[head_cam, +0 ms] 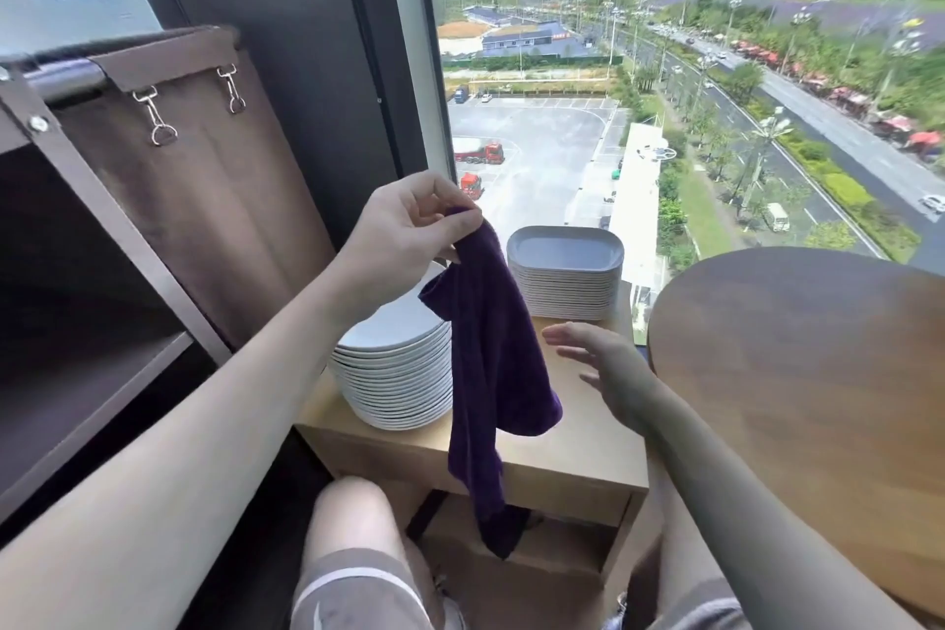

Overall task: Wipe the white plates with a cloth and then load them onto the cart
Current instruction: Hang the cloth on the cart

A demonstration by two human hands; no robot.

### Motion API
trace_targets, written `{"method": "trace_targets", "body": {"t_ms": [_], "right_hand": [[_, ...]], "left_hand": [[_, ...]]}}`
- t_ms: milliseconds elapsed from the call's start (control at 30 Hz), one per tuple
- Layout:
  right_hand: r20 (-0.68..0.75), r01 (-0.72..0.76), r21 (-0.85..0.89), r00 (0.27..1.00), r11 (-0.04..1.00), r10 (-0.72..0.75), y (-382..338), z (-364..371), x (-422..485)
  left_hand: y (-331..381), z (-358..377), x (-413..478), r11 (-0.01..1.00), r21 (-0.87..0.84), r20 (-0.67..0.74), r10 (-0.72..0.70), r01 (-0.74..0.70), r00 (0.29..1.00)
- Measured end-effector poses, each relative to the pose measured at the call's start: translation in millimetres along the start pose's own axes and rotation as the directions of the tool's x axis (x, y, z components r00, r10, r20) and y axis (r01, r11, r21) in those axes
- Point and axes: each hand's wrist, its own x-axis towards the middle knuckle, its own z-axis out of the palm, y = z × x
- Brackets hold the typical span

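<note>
Since we're only getting set up to wipe here, we're holding the purple cloth [486,348] up by its top edge with our left hand [409,225]. It's hanging loose in front of the plates, with the tail dangling past the front edge of the little wooden side table [562,450]. Our guess is we're letting it drop open so we can bunch or fold it properly before it goes on a plate.

Fingers: the left thumb and fingertips are pinching the top of the cloth, and the rest of that hand is curling in around it. The right hand [603,368] is hovering over the tabletop just beside the hanging cloth. Its fingers are straight and spread, palm facing the cloth, gripping nothing. We're probably reaching in to catch the lower part, but it isn't touching the cloth as far as we can tell.

The plates are sitting untouched in two piles on the side table. The round stack [394,373] is on the left, partly hiding behind the cloth and our left forearm. The rectangular stack [565,276] is sitting further back by the window. Nothing's looking loaded yet.

The cart [102,271] is standing right at our left, with an open shelf and a brown fabric bag [204,179] hanging off its rail. So we're thinking the piles are parked there to keep each wiped plate a short swing from the shelf. The round table [797,373] is sitting at our right.
</note>
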Motion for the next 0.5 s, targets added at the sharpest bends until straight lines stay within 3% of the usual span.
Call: {"method": "trace_targets", "body": {"t_ms": [67, 133, 233, 300, 367, 500], "right_hand": [[-0.048, 0.096, -0.01, 0.994, 0.995, -0.096, -22, 0, 7], [0.052, 0.145, -0.014, 0.988, 0.989, -0.144, -44, 2, 10], [0.331, 0.044, 0.104, 0.94, 0.994, -0.077, -61, 14, 11], [0.437, -0.05, 0.129, 0.899, 0.99, -0.012, -62, 25, 11], [0.454, -0.026, 0.107, 0.891, 0.994, -0.026, -60, 28, 13], [0.399, 0.173, 0.059, 0.899, 0.983, -0.182, -56, 9, 13]], "left_hand": [[-2, -2, -2, 0.998, -0.06, 0.071, -0.003, 0.007, 0.997], [-1, -1, -4, 0.989, -0.143, 0.11, -0.006, 0.022, 0.994], [4, 5, -2, 0.957, -0.287, 0.122, -0.015, 0.05, 0.992], [6, 6, -1, 0.939, -0.338, 0.127, -0.018, 0.061, 0.992], [5, 1, -1, 0.934, -0.351, 0.132, -0.026, 0.071, 0.991], [-7, -20, -6, 0.946, -0.313, 0.105, -0.054, 0.084, 0.993]]}}
